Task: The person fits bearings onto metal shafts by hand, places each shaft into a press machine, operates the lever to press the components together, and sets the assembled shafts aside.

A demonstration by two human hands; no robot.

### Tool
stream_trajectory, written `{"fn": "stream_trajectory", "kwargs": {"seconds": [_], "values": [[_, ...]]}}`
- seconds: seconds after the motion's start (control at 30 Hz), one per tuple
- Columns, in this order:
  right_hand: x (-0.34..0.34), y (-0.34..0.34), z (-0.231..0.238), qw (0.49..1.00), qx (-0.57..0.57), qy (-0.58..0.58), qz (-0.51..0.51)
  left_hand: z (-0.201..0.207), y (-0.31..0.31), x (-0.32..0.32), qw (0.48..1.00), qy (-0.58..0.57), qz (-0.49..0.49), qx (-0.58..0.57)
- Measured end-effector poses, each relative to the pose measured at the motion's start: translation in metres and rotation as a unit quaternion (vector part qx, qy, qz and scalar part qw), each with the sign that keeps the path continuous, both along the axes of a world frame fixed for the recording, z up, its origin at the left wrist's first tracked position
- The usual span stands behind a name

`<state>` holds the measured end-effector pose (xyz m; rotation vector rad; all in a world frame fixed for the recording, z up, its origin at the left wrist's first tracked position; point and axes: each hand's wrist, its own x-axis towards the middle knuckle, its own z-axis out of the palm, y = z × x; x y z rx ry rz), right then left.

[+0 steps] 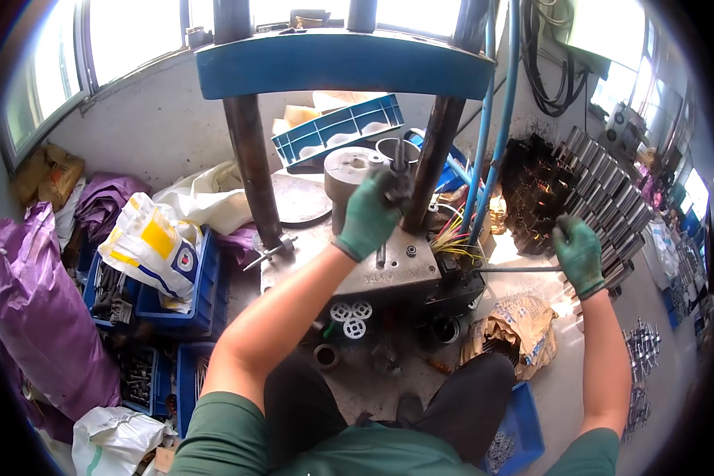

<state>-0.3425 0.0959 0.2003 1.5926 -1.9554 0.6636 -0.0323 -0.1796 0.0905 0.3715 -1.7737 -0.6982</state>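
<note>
My left hand [366, 216], in a green glove, is closed around a dark metal part [401, 168] with an upright round shank. It holds this above the press bed [357, 274], just right of a thick grey metal cylinder [349, 168] with a hole in its top. The glove hides the part's lower end. To the right, my gloved right hand [579, 255] has its fingers curled at the end of a thin horizontal lever rod [520, 270]. The palm covers where the rod ends. A short pin [381, 254] and a small nut-like ring [411, 251] are on the bed.
Dark columns [254, 170] and a blue crossbeam [341, 65] frame the bed. Stacked metal tubes [603, 198] stand at right, beside blue hoses [496, 135] and coloured wires [456, 244]. Blue crates [214, 274] and purple sacks [44, 309] crowd the left. White perforated discs [355, 328] hang in front.
</note>
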Motion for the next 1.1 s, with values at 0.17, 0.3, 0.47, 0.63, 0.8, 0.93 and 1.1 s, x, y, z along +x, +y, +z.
{"fn": "stream_trajectory", "kwargs": {"seconds": [0.17,0.3,0.47,0.63,0.8,0.93,1.1], "values": [[0.043,0.070,-0.034,0.992,0.003,0.092,0.091,-0.055,0.104,0.030,0.989,-0.039,-0.131,0.062],[0.114,0.078,-0.080,0.961,-0.072,0.076,0.257,-0.084,0.141,0.041,0.953,-0.156,-0.202,0.160],[0.224,0.058,-0.203,0.689,-0.085,-0.661,0.285,-0.062,0.163,0.057,0.912,-0.330,-0.241,0.031],[0.246,0.055,-0.245,0.255,-0.054,-0.938,0.229,-0.079,0.139,0.069,0.915,-0.279,-0.272,0.103],[0.215,0.092,-0.208,0.382,-0.093,-0.886,0.246,-0.077,0.078,0.076,0.956,-0.203,-0.124,0.174],[0.183,0.150,-0.174,0.545,-0.078,-0.804,0.226,-0.104,-0.035,0.128,0.959,-0.097,-0.039,0.264],[0.141,0.285,-0.165,0.743,-0.083,-0.658,-0.095,-0.107,-0.074,0.140,0.894,0.057,-0.004,0.444]]}}
